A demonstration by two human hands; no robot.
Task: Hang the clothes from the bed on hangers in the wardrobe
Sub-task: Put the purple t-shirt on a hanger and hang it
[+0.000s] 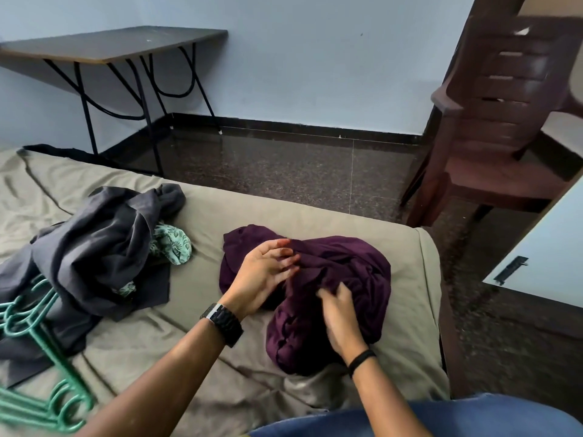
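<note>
- The right hand [339,313] is pinching the purple cloth [344,272], grip clamped on it.
- The left hand [263,272] is lying open on the cloth, grip apart.
- The cloth is sitting crumpled on the bed [252,216].
- Grey clothes [94,241] and green hangers [34,310] are lying to the left.

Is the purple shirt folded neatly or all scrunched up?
Scrunched up. The purple garment lies bunched in rumpled folds on the bed.

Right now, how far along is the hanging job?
Nothing looks hung yet. In hand: the left hand and right hand work the bunched purple garment on the bed. Left: the grey clothes, the patterned green piece and unused green hangers. No wardrobe in view.
</note>
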